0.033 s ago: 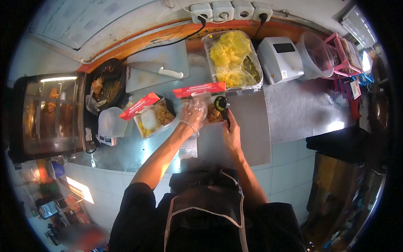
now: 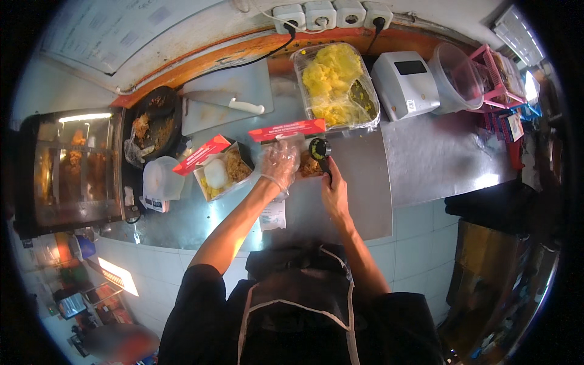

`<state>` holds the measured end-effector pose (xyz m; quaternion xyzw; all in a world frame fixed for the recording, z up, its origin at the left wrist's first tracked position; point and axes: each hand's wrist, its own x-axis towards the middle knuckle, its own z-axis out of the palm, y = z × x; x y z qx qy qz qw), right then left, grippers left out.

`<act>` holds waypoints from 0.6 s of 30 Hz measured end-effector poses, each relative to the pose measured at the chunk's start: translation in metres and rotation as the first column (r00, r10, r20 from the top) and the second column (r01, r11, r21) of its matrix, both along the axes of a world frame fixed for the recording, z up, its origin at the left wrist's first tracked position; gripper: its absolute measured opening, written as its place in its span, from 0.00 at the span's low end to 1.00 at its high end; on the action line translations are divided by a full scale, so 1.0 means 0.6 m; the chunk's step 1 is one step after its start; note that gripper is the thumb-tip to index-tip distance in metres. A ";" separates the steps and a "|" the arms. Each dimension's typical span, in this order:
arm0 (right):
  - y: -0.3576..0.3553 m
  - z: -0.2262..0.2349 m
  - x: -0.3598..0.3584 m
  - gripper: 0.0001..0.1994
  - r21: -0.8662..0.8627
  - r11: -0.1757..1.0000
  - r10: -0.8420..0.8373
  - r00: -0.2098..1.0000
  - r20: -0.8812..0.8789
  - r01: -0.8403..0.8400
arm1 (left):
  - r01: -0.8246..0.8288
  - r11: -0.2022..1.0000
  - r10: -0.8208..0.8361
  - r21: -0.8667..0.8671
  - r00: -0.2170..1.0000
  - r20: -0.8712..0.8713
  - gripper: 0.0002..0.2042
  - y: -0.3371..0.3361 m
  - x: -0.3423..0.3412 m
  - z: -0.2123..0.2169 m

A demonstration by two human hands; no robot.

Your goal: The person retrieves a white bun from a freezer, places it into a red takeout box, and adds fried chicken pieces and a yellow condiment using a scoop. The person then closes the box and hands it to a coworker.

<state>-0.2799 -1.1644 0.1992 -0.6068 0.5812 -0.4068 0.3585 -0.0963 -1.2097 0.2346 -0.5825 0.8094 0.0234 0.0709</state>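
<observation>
My right hand (image 2: 334, 191) is closed around the black handle of a scoop (image 2: 317, 148), whose round head has yellow bits inside. The scoop is over the right part of an opened takeaway box (image 2: 287, 129) with a red-edged lid. Brown fried food (image 2: 309, 165) shows in that box below the scoop. My left hand (image 2: 280, 163), in a clear plastic glove, reaches into the box's left part; its fingertips are hidden. Left of it a second takeaway box (image 2: 204, 154) holds a white rounded lump (image 2: 215, 174), yellow food and brown fried food.
Behind the boxes stand a wrapped tray of yellow food (image 2: 331, 73) and a cutting board (image 2: 225, 85) with a knife (image 2: 243, 106). A black pan (image 2: 159, 121), scale (image 2: 156, 202) and heated display case (image 2: 79, 164) are left. At right are a grey-white machine (image 2: 404, 91) and clear bucket (image 2: 456, 79).
</observation>
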 end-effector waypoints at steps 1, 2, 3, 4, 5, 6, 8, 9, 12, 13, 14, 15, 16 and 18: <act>-0.004 -0.003 -0.002 0.28 -0.119 0.993 0.001 0.997 -0.080 -0.011 | -0.011 1.000 0.010 0.012 0.999 0.037 0.33 -0.003 -0.005 0.005; -0.006 -0.003 -0.002 0.29 -0.082 0.996 0.030 0.992 -0.119 -0.039 | -0.006 0.999 0.004 0.038 0.998 0.064 0.32 -0.005 -0.007 0.009; -0.008 -0.002 -0.003 0.30 -0.047 0.997 0.051 0.988 -0.146 -0.058 | -0.002 0.998 -0.004 0.062 0.996 0.091 0.31 -0.010 -0.009 0.011; -0.010 0.000 -0.004 0.30 0.019 0.997 0.083 0.980 -0.181 -0.081 | -0.002 0.999 -0.004 0.049 0.992 0.127 0.31 -0.013 -0.008 0.011; -0.011 0.004 -0.004 0.30 0.058 0.994 0.107 0.971 -0.212 -0.096 | -0.043 0.989 0.026 0.140 0.992 0.122 0.33 -0.018 -0.008 0.008; -0.012 0.009 -0.005 0.31 0.130 0.985 0.143 0.958 -0.248 -0.113 | -0.088 0.977 0.063 0.195 0.990 0.129 0.35 -0.022 -0.007 0.002; -0.015 0.020 -0.005 0.31 0.205 0.970 0.185 0.940 -0.288 -0.128 | -0.132 0.969 0.102 0.207 0.983 0.151 0.34 -0.026 -0.006 -0.015; -0.016 0.025 -0.005 0.32 0.210 0.969 0.190 0.936 -0.295 -0.131 | -0.132 0.977 0.104 0.167 0.981 0.164 0.32 -0.023 -0.005 -0.022; -0.018 0.035 -0.004 0.32 0.192 0.975 0.165 0.943 -0.290 -0.112 | 0.011 1.000 -0.008 -0.026 0.990 0.139 0.24 -0.018 -0.010 -0.030; -0.018 0.036 -0.004 0.32 0.201 0.974 0.158 0.945 -0.285 -0.102 | -0.004 0.998 -0.008 0.066 0.984 0.179 0.22 -0.023 -0.016 -0.026; -0.018 0.037 -0.004 0.32 0.186 0.977 0.154 0.947 -0.282 -0.103 | -0.039 0.999 0.038 0.003 0.989 0.146 0.20 -0.023 -0.018 -0.018; -0.017 0.036 -0.003 0.32 0.192 0.976 0.155 0.947 -0.280 -0.104 | -0.159 0.982 0.138 0.106 0.974 0.177 0.19 -0.034 -0.028 -0.010; -0.016 0.035 -0.004 0.32 0.204 0.974 0.153 0.947 -0.284 -0.096 | -0.267 0.947 0.232 0.177 0.953 0.197 0.18 -0.045 -0.037 0.001; -0.015 0.030 -0.004 0.31 0.184 0.978 0.150 0.950 -0.273 -0.101 | -0.266 0.941 0.239 0.210 0.960 0.145 0.15 -0.048 -0.037 0.030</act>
